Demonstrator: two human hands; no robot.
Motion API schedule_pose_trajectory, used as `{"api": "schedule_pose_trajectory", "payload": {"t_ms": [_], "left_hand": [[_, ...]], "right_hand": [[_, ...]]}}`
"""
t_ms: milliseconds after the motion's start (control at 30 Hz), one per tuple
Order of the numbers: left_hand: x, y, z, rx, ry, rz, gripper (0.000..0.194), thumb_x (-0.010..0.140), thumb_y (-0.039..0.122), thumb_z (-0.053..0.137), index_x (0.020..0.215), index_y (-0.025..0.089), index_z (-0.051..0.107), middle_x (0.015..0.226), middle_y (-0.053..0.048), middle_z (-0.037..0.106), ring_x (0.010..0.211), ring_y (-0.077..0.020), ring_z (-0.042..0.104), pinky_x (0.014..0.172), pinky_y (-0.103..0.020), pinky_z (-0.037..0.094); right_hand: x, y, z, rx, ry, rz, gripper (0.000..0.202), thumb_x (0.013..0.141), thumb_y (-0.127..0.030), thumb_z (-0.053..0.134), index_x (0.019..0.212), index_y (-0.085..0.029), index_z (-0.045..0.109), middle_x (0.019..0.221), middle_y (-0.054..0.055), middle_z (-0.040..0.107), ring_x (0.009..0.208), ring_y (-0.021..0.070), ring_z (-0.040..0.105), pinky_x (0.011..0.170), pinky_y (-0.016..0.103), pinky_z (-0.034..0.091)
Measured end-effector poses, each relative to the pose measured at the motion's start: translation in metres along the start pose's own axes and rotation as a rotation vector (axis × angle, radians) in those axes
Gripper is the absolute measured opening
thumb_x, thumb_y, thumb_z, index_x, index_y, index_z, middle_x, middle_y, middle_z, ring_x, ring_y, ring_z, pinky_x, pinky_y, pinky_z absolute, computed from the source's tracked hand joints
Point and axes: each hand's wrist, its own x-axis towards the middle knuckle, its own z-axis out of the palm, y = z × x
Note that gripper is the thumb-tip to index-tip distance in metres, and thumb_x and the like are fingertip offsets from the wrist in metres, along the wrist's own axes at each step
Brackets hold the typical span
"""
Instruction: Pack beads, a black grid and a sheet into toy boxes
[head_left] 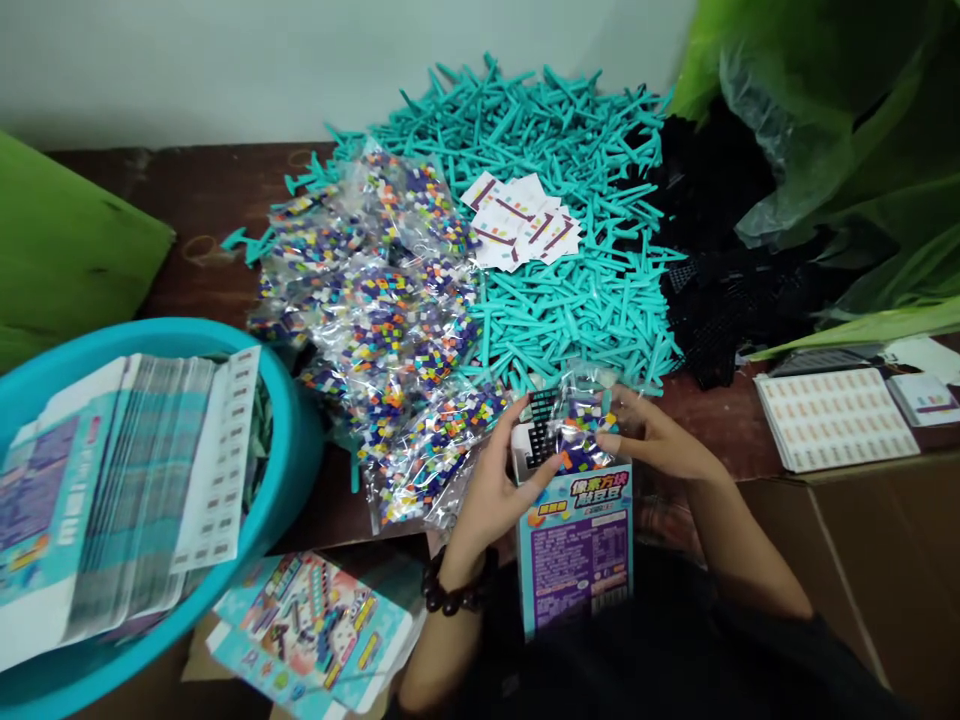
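Note:
An opened purple and teal box (576, 550) stands upright at the table's front edge, against my body. At its mouth, my left hand (504, 470) is closed around the box's left side and a black grid piece (540, 425). My right hand (649, 435) pinches a clear bag of colourful small blocks (585, 435) at the opening. The lower part of the bag is hidden by the box. Just left of my hands lies a heap of similar filled bags (375, 310).
Behind are piled teal sticks (570, 310) with paper cards (525, 222) on top. Black grids (709, 310) and label sheets (836, 418) lie right. A blue tub (300, 450) holds flat boxes (142, 480) at left; more printed boxes (322, 625) lie below.

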Motion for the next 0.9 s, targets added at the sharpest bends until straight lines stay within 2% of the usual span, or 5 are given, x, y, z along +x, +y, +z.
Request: {"api": "schedule_pose_trajectory", "payload": {"t_ms": [200,400,533,700,900], "left_hand": [[-0.001,0.007,-0.013,0.013,-0.109,0.078,0.072,0.091,0.044,0.071,0.153,0.031,0.036,0.156,-0.007,0.045,0.142,-0.0278,0.045,0.115,-0.039,0.039],[-0.011,-0.002,-0.007,-0.011,0.009,0.101,0.025,0.092,0.044,0.067,0.106,0.023,0.065,0.107,-0.005,0.069,0.102,-0.0237,0.066,0.092,-0.035,0.050],[-0.030,-0.008,0.004,-0.049,0.068,0.084,0.085,0.078,0.046,0.084,0.149,0.028,0.041,0.148,-0.011,0.051,0.134,-0.0311,0.053,0.110,-0.041,0.045],[-0.061,-0.017,0.022,-0.123,0.122,-0.041,0.124,0.069,0.041,0.091,0.161,0.036,0.009,0.162,-0.014,0.031,0.141,-0.0352,0.047,0.107,-0.045,0.052],[-0.090,-0.040,-0.012,-0.153,0.435,-0.190,0.101,0.063,0.038,0.094,0.148,0.032,0.039,0.148,-0.010,0.046,0.116,-0.0310,0.065,0.093,-0.042,0.060]], "right_hand": [[-0.006,0.000,0.016,-0.106,0.350,-0.282,0.043,0.090,-0.033,0.074,0.129,-0.033,0.056,0.103,-0.001,0.069,0.095,0.0139,0.068,0.085,0.028,0.056],[-0.014,-0.013,0.013,-0.528,-0.103,-0.175,0.023,0.094,-0.040,0.067,0.110,-0.023,0.069,0.098,0.002,0.072,0.090,0.0169,0.067,0.083,0.030,0.052],[-0.020,-0.015,0.014,-0.601,0.010,-0.264,0.028,0.101,-0.043,0.056,0.119,-0.024,0.066,0.102,0.005,0.072,0.098,0.0191,0.065,0.088,0.033,0.050],[-0.015,-0.014,0.014,-0.738,-0.241,-0.312,0.035,0.103,-0.042,0.052,0.086,-0.021,0.073,0.091,0.004,0.070,0.091,0.0177,0.061,0.088,0.034,0.048],[0.016,0.034,0.011,-0.719,0.259,-0.530,0.029,0.104,-0.033,0.047,0.118,-0.025,0.071,0.119,0.008,0.072,0.117,0.0223,0.063,0.105,0.045,0.049]]}}
